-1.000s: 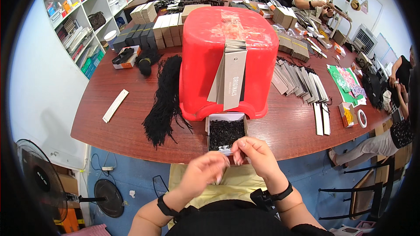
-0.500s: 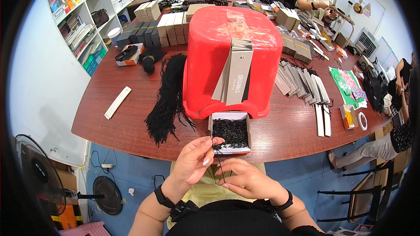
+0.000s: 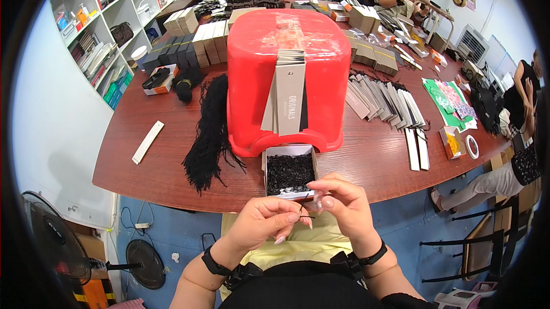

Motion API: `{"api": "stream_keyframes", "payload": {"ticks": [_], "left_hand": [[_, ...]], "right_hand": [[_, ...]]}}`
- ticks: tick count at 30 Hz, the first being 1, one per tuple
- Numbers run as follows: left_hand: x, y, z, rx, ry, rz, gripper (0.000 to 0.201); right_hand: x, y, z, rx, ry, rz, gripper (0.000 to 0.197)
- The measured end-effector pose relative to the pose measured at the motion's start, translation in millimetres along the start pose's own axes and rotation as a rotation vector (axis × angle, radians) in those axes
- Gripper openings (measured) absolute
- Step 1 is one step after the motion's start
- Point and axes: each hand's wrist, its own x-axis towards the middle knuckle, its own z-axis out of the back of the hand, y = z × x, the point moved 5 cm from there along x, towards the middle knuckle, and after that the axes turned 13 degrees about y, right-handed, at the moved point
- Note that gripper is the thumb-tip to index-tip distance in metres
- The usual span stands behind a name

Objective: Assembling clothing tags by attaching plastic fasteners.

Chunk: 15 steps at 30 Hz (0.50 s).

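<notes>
Above my lap, just off the table's near edge, my left hand [image 3: 264, 222] pinches a thin black cord [image 3: 306, 216] between thumb and forefinger. A short stretch of it sticks out past the fingertips. Close beside it, my right hand [image 3: 346, 204] has its thumb and fingers bent inward; what they hold, if anything, I cannot make out. Right behind both hands stands an open white box [image 3: 289, 151] holding many small black pieces [image 3: 291, 172]. A red plastic tub [image 3: 246, 74], turned upside down, rises behind the box, with grey printed tags [image 3: 286, 97] fanned on its front.
A bundle of black cords [image 3: 207, 137] lies left of the tub, and one pale strip [image 3: 148, 143] farther left. Rows of grey tags [image 3: 384, 100] lie to the right, near a small box of yellow pieces [image 3: 452, 143]. Other people sit across the wooden table [image 3: 126, 180].
My right hand has risen and opened out from below the cord to beside the box. My left hand has dropped slightly, still pinching the cord. The view has shifted a little.
</notes>
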Motion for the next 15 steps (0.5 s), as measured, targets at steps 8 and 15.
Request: {"api": "stream_keyframes", "payload": {"ticks": [8,15], "left_hand": [[-1.1,2.1,0.0,0.015,-0.094,-0.028,0.013],[1.6,1.4,4.0,-0.016,-0.12,-0.109,0.012]], "right_hand": [[-1.1,-10.7,-4.8,0.174,0.06,0.009,0.013],[-5.5,-5.8,-3.0,-0.006,0.003,0.049,0.014]]}}
